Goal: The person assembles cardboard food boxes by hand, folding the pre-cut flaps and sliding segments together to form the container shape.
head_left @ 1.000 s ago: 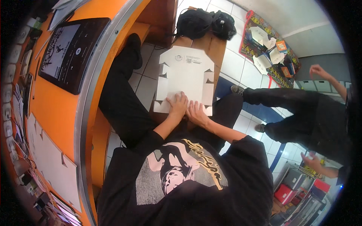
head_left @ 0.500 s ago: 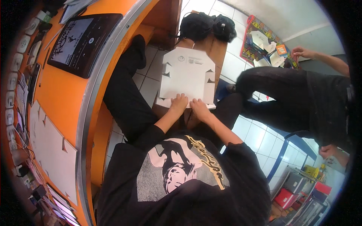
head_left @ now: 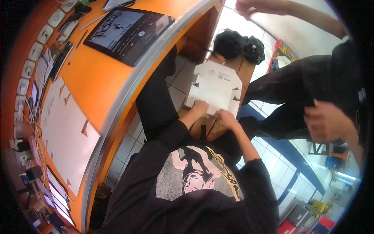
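Observation:
A white cardboard box blank (head_left: 212, 87) with cut corners and slotted side flaps lies on a wooden bench (head_left: 243, 74) between my knees. Small dark print marks its far end. At its near edge my left hand (head_left: 200, 108) curls its fingers over the left part of the fold. My right hand (head_left: 226, 117) grips the same edge a little to the right, fingers bent and thumb side inward. Some motion blur softens both hands. What the fingertips press underneath is hidden.
An orange table (head_left: 105, 74) with a metal edge runs along my left, bearing a tablet (head_left: 128, 35) and another flat white box blank (head_left: 64, 128). Black bags (head_left: 230, 45) sit at the bench's far end. A person in dark clothes (head_left: 307, 78) stands close on the right, hands blurred.
My view has swung, so the bench and table appear shifted right. Both hands remain at the blank's near edge, whose near flap shows less now. The other person's arms have moved.

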A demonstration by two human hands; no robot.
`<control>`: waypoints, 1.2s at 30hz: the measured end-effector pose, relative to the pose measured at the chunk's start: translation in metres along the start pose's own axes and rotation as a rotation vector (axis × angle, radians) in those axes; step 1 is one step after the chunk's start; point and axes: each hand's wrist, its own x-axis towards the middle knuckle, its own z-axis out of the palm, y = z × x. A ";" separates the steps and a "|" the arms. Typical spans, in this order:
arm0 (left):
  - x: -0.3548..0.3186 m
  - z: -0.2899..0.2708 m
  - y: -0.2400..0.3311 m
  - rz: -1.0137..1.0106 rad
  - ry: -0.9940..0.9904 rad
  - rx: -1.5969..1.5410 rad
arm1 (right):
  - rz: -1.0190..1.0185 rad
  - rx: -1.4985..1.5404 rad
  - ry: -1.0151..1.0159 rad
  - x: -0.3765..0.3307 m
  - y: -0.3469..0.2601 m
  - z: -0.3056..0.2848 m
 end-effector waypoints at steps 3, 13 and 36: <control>0.002 0.036 -0.014 -0.296 0.192 0.099 | 0.039 -0.138 0.165 -0.029 -0.026 0.003; -0.009 0.041 0.001 -0.327 0.162 0.112 | 0.221 -0.656 0.318 -0.049 -0.017 0.031; 0.026 -0.010 -0.048 0.324 -0.135 -0.049 | -0.084 -0.131 -0.118 -0.035 -0.049 -0.098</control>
